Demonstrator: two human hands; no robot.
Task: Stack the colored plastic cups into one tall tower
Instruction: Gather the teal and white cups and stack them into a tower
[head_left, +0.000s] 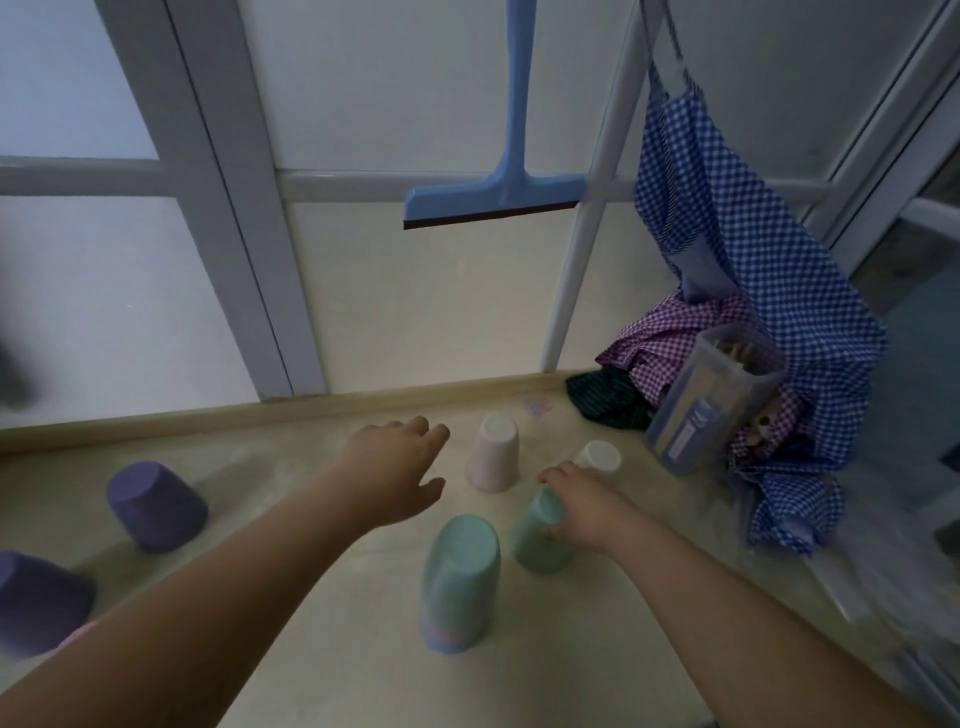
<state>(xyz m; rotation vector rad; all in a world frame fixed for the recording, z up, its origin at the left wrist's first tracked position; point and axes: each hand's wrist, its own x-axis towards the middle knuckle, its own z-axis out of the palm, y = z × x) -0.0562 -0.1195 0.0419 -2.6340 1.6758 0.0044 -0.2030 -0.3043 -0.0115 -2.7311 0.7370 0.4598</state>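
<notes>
**Six upturned cups on the floor, one in the right hand's grip**

Six cups show on the pale floor, all upside down, and the nearest landmark is the tall green stack in the middle foreground — a green cup on top with bluish and pinkish rims showing at its base. Just right of that stack stands a second green cup, tilted slightly, and the right hand is closed around its upper part, fingers wrapped over the top and thumb on the near side. Beyond the stack stands a cream cup; to the right of it, behind the right hand, a white cup is partly hidden. The left hand hovers beyond and left of the stack, palm down, fingers loosely spread and holding nothing, near the cream cup but not touching it. Well left of the stack sit two purple cups — the nearer one blurred at the frame's edge. Far right of the stack lies checked cloth around a clear plastic container. A blue squeegee hangs against the glass door above.
</notes>
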